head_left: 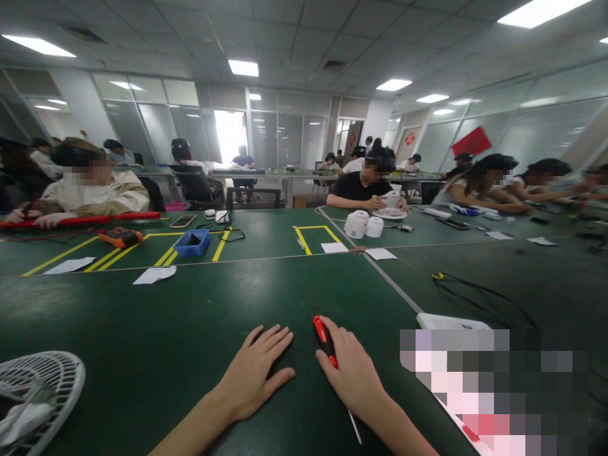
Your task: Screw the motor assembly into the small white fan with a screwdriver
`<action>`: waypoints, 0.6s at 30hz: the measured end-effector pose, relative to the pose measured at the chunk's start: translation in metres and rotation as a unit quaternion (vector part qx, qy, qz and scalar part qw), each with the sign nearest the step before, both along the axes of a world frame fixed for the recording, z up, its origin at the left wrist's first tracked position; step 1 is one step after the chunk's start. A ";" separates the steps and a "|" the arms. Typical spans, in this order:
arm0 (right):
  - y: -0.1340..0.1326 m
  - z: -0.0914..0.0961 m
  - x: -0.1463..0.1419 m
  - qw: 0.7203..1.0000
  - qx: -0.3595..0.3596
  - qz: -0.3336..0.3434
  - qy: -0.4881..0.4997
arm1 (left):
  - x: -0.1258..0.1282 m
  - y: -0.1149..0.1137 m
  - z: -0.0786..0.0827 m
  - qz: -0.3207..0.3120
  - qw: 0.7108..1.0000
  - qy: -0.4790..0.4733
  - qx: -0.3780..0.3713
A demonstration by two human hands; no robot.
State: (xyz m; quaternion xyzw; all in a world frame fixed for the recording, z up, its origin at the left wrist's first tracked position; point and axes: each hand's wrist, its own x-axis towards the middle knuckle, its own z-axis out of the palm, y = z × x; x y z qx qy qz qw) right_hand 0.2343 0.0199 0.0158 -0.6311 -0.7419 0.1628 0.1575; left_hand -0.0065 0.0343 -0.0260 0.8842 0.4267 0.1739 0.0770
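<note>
My left hand [254, 373] lies flat on the green table [190, 316], fingers stretched out and apart, holding nothing. My right hand [354, 373] rests beside it, curled over a screwdriver with a red and black handle [324, 339]. The handle sticks out past my thumb and points away from me. The metal shaft [354, 427] shows under my wrist, pointing back towards me. A white fan grille [35, 396] sits at the lower left corner, apart from both hands.
Other people sit at the far side and right of the table. A blue tray [192, 244], an orange meter [121, 237], paper slips [154, 274], white round parts [363, 225] and a black cable [475, 291] lie on it. A blurred patch covers the lower right.
</note>
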 end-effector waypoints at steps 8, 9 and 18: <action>-0.005 -0.008 -0.005 0.997 0.079 0.012 0.000 | -0.013 -0.009 0.008 -0.037 0.999 0.029 0.009; -0.006 -0.007 -0.006 0.995 0.097 0.014 0.002 | -0.015 -0.011 0.010 -0.034 0.999 0.024 0.010; -0.024 0.001 -0.031 0.978 0.158 0.139 -0.006 | -0.110 -0.010 0.049 0.169 0.969 -0.047 -0.175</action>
